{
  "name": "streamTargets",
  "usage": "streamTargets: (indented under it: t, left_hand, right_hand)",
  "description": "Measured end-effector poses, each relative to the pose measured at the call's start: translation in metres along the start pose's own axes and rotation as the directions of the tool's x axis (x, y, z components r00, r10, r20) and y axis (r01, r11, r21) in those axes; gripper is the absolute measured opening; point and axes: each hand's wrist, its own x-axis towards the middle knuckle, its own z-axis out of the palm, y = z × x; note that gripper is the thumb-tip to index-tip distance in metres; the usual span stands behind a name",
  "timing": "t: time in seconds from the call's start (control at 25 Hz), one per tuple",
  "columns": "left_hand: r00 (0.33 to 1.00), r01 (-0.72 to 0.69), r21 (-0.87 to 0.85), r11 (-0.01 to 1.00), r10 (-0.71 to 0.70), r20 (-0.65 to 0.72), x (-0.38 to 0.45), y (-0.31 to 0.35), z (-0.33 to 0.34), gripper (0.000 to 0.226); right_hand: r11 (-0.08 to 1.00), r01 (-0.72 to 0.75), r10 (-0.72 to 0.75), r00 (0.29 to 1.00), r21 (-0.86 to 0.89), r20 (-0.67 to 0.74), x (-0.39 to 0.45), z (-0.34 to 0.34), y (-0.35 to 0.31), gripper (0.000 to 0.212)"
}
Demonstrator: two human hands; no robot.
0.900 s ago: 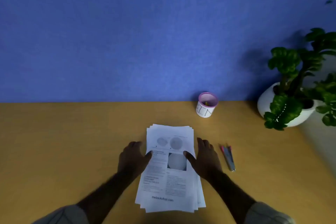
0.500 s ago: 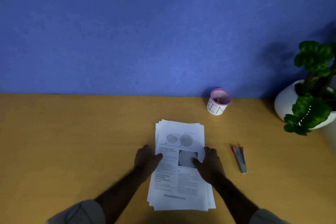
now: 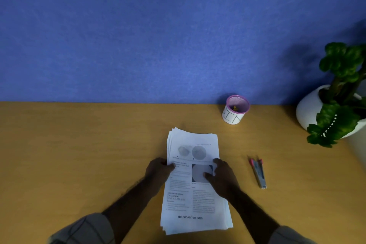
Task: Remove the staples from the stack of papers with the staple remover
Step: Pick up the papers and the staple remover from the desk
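Observation:
A stack of printed papers [image 3: 195, 206] lies on the wooden desk in front of me, its sheets slightly fanned at the edges. My left hand [image 3: 158, 171] holds the stack's left edge, thumb on the top sheet and fingers curled at the side. My right hand [image 3: 222, 177] holds the right edge, its thumb lying across the round picture on the top page. The staple remover [image 3: 258, 173], a slim metal tool with pink tips, lies on the desk to the right of the stack, apart from both hands. I see no staples at this distance.
A small pink-rimmed mesh cup labelled BIN [image 3: 235, 110] stands at the back against the blue wall. A white pot with a green plant [image 3: 324, 113] sits at the far right. The desk [image 3: 79, 154] stretches bare to the left.
My view has swung left, so the plant sits further right. Both hands' fingers have curled in at the stack's sides, and my right hand has slid further onto the top sheet.

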Motion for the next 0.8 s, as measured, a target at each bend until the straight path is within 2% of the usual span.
streamTargets:
  t: [0.12, 0.28, 0.44, 0.52, 0.6, 0.68, 0.72, 0.8]
  left_hand:
    - [0.996, -0.083, 0.054, 0.995, 0.081, 0.043, -0.003, 0.008, -0.009, 0.023]
    - [0.942, -0.234, 0.036, 0.972, 0.218, 0.255, -0.008, 0.020, -0.033, 0.020]
    - [0.892, -0.321, 0.074, 0.944, 0.276, 0.359, -0.012, 0.034, -0.045, 0.023]
    - [0.892, -0.346, 0.142, 0.927, 0.279, 0.356, -0.014, 0.041, -0.045, 0.022]
    - [0.891, -0.384, 0.204, 0.900, 0.304, 0.338, -0.018, 0.047, -0.042, 0.019]
    - [0.872, -0.447, 0.218, 0.868, 0.368, 0.323, -0.023, 0.053, -0.038, 0.024]
    - [0.858, -0.479, 0.207, 0.853, 0.405, 0.317, -0.024, 0.056, -0.036, 0.026]
    - [0.843, -0.522, 0.198, 0.830, 0.465, 0.271, -0.026, 0.060, -0.029, 0.015]
  right_hand:
    - [0.999, 0.006, -0.002, 0.997, 0.043, -0.083, 0.004, -0.013, -0.008, 0.058]
    - [0.978, 0.192, -0.205, 0.951, -0.078, -0.233, 0.015, -0.036, -0.031, 0.072]
    - [0.971, 0.237, -0.239, 0.962, -0.031, -0.133, 0.027, -0.044, -0.065, 0.073]
    - [0.971, 0.240, -0.236, 0.966, 0.022, -0.110, 0.029, -0.043, -0.074, 0.060]
    - [0.966, 0.256, -0.251, 0.961, 0.032, -0.114, 0.027, -0.041, -0.079, 0.035]
    - [0.951, 0.277, -0.264, 0.959, 0.140, -0.102, 0.023, -0.039, -0.081, 0.015]
    - [0.938, 0.279, -0.265, 0.960, 0.204, -0.092, 0.022, -0.038, -0.081, 0.012]
    - [0.922, 0.275, -0.261, 0.961, 0.273, -0.088, 0.018, -0.038, -0.082, 0.011]
